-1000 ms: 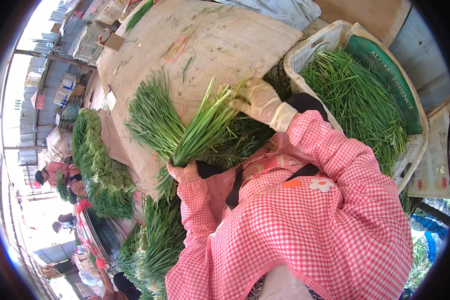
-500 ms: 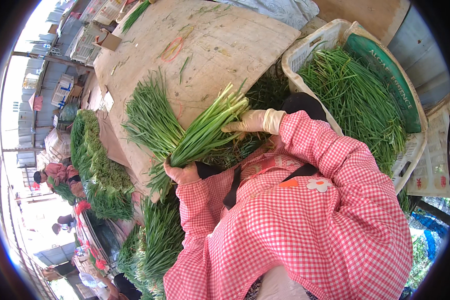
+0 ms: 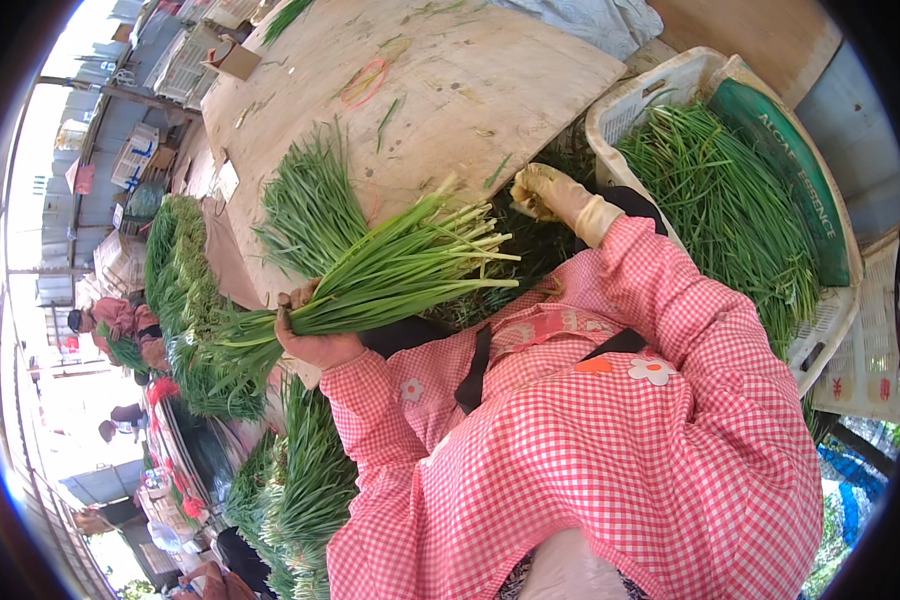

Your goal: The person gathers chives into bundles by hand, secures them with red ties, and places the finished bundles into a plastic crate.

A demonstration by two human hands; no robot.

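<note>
My left hand (image 3: 320,343) is closed round the leafy part of a bunch of long green chives (image 3: 400,272), held over the board's near edge. The pale cut ends of that bunch fan out to the right. Apart from the bunch, to its right, my right hand (image 3: 558,197) wears a cream glove with the fingers curled in. Whatever those fingers may hold is hidden. Just beyond the held bunch, another pile of chives (image 3: 313,205) lies on the wooden board (image 3: 470,90).
At right stands a white crate (image 3: 607,122) of loose chives (image 3: 720,190), with a green sack (image 3: 780,165) along its far side. More chives (image 3: 305,480) are stacked by my left elbow. A rubber band (image 3: 365,82) lies on the board. Other people (image 3: 120,325) sit at far left.
My left hand has moved left and a little up with the chives, which now lie flatter. My right hand has left the cut ends, moving up and right, and its fingers have curled.
</note>
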